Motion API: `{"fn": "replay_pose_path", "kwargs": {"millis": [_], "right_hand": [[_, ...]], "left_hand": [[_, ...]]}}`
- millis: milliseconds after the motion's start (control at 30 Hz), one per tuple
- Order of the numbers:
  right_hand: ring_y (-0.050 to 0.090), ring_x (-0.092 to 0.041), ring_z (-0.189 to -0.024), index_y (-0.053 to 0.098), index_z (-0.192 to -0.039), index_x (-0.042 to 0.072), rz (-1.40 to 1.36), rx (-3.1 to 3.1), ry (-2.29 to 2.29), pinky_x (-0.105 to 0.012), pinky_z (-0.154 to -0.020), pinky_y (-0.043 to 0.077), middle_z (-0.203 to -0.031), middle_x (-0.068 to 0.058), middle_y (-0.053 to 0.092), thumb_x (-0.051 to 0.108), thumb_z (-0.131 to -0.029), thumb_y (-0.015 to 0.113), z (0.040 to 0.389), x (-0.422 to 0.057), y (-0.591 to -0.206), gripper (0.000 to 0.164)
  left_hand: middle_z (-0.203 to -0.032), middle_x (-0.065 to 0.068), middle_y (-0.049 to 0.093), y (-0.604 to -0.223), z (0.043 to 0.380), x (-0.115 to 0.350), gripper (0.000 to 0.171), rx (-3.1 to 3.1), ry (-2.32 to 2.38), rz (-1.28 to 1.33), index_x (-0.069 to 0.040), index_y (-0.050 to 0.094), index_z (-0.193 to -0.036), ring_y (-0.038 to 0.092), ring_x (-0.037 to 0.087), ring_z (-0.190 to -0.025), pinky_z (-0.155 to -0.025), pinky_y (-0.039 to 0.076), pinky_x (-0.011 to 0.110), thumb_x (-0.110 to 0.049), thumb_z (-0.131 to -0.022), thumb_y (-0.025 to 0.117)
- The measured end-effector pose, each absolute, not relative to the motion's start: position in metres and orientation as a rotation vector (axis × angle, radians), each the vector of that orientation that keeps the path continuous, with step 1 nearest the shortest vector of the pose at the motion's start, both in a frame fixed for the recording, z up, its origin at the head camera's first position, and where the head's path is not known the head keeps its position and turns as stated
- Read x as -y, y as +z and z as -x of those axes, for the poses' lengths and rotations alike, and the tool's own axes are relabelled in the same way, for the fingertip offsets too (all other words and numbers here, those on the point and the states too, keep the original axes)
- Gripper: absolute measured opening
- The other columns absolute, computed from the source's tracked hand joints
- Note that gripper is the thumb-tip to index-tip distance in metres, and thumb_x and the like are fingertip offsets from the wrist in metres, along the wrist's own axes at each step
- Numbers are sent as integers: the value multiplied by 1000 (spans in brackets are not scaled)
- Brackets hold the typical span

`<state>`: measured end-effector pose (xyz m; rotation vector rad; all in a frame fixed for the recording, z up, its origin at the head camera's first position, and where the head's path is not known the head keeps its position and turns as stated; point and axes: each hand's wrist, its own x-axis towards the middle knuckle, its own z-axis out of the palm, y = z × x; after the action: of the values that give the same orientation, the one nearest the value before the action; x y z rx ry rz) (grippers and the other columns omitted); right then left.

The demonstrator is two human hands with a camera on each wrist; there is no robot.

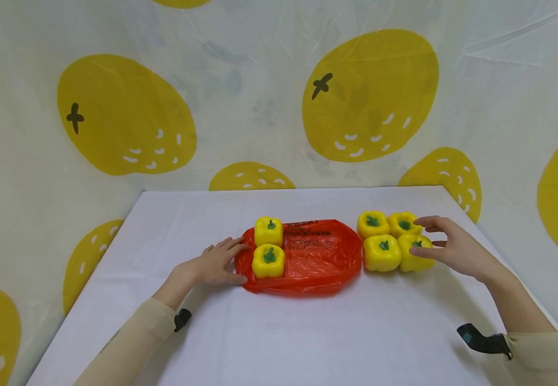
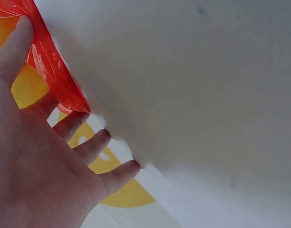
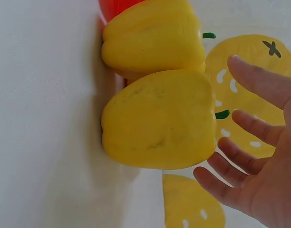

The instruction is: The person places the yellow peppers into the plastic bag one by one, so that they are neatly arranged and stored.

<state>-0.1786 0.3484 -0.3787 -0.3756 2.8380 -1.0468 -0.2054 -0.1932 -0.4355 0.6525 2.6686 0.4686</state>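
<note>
Head view: a red bag (image 1: 320,264) lies on a white counter (image 1: 279,338), two yellow peppers (image 1: 262,268) on its left end, four more (image 1: 380,257) clustered at its right. The left hand (image 1: 217,264), fingers extended, touches the bag's edge; the right hand (image 1: 459,249), spread and gripping nothing, is at the outer peppers. Peppers look light, firm, smooth, likely best held round the sides; the bag, thin and slippery. Behind, a fruit-print sheet (image 1: 255,69).

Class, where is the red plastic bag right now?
In the head view, the red plastic bag lies near the middle of the table, with the left hand at its left end and four yellow peppers beside its right end.
</note>
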Motion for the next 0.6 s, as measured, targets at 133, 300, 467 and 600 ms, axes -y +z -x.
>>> {"fn": "replay_pose_path", "kwargs": {"millis": [133, 300, 467, 600], "right_hand": [[37, -50, -131, 40, -145, -7, 395, -2807, -1079, -71, -103, 37, -144, -30, 43, 25, -93, 79, 177, -349, -380, 73], [38, -49, -131, 38, -146, -9, 410, -2789, -1060, -69, -103, 37, -144, -30, 42, 23, -92, 80, 175, -352, -382, 75], [42, -47, -128, 40, -146, -10, 440, -2781, -1044, -68, -102, 41, -143, -30, 44, 21, -91, 80, 174, -353, -385, 75], [43, -48, -127, 41, -144, -10, 456, -2772, -1047, -67, -101, 42, -144, -30, 43, 19, -92, 79, 172, -355, -387, 71]], "left_hand": [[-166, 12, 27, -436, 206, 193, 83, -2673, 464, -662, -18, 42, -156, 17, 40, -153, -114, 16, 73, -53, -88, 75], [-166, 11, 27, -436, 206, 193, 83, -2674, 463, -655, -17, 41, -156, 17, 40, -153, -114, 16, 74, -53, -88, 75], [-167, 10, 26, -437, 205, 193, 85, -2665, 460, -618, -19, 40, -157, 15, 38, -154, -116, 14, 72, -53, -88, 75], [-167, 9, 26, -437, 205, 192, 85, -2662, 460, -614, -20, 40, -157, 15, 38, -154, -116, 13, 72, -53, -87, 76]]}}
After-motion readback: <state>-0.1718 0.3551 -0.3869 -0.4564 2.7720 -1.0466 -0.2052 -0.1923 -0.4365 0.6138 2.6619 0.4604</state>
